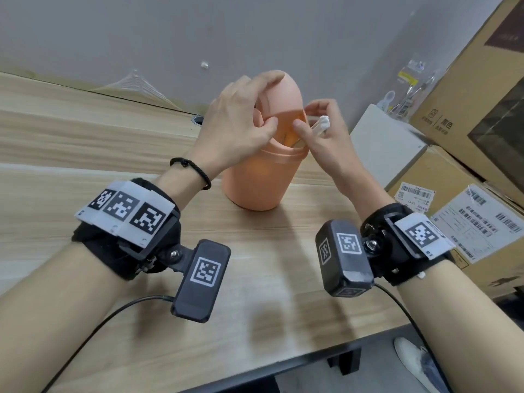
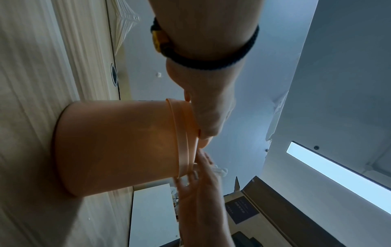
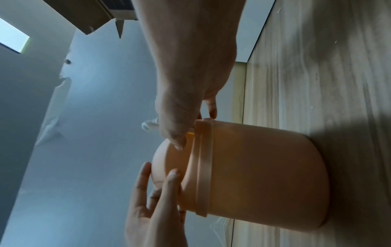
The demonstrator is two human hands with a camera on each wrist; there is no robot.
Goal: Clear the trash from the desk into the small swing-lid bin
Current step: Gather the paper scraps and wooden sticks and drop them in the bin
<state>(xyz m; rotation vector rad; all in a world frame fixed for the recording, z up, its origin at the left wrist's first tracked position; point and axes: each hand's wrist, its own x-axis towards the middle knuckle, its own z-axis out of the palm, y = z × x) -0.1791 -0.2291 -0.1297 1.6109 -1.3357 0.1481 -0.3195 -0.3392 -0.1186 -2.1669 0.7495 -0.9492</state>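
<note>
A peach swing-lid bin [image 1: 261, 180] stands upright on the wooden desk [image 1: 85, 171], just ahead of both hands. My left hand [image 1: 272, 102] grips its domed lid [image 1: 286, 92], fingers over the top and thumb on the flap's lower edge, tipping it open. My right hand [image 1: 306, 119] pinches a small white crumpled scrap [image 1: 322, 123] at the right side of the opening. The left wrist view has the bin [image 2: 118, 147], my left hand [image 2: 209, 120] and the scrap [image 2: 220, 171]. In the right wrist view my right hand [image 3: 186, 117] is at the bin's rim [image 3: 203, 167].
Cardboard boxes [image 1: 467, 95] and labelled parcels [image 1: 453, 211] are stacked beside the desk's right end, with a white box [image 1: 382, 143] in front. Clear plastic wrap [image 1: 139, 83] lies against the back wall. A cable hole [image 1: 197, 119] is behind the bin. The desk's front edge runs close below my forearms.
</note>
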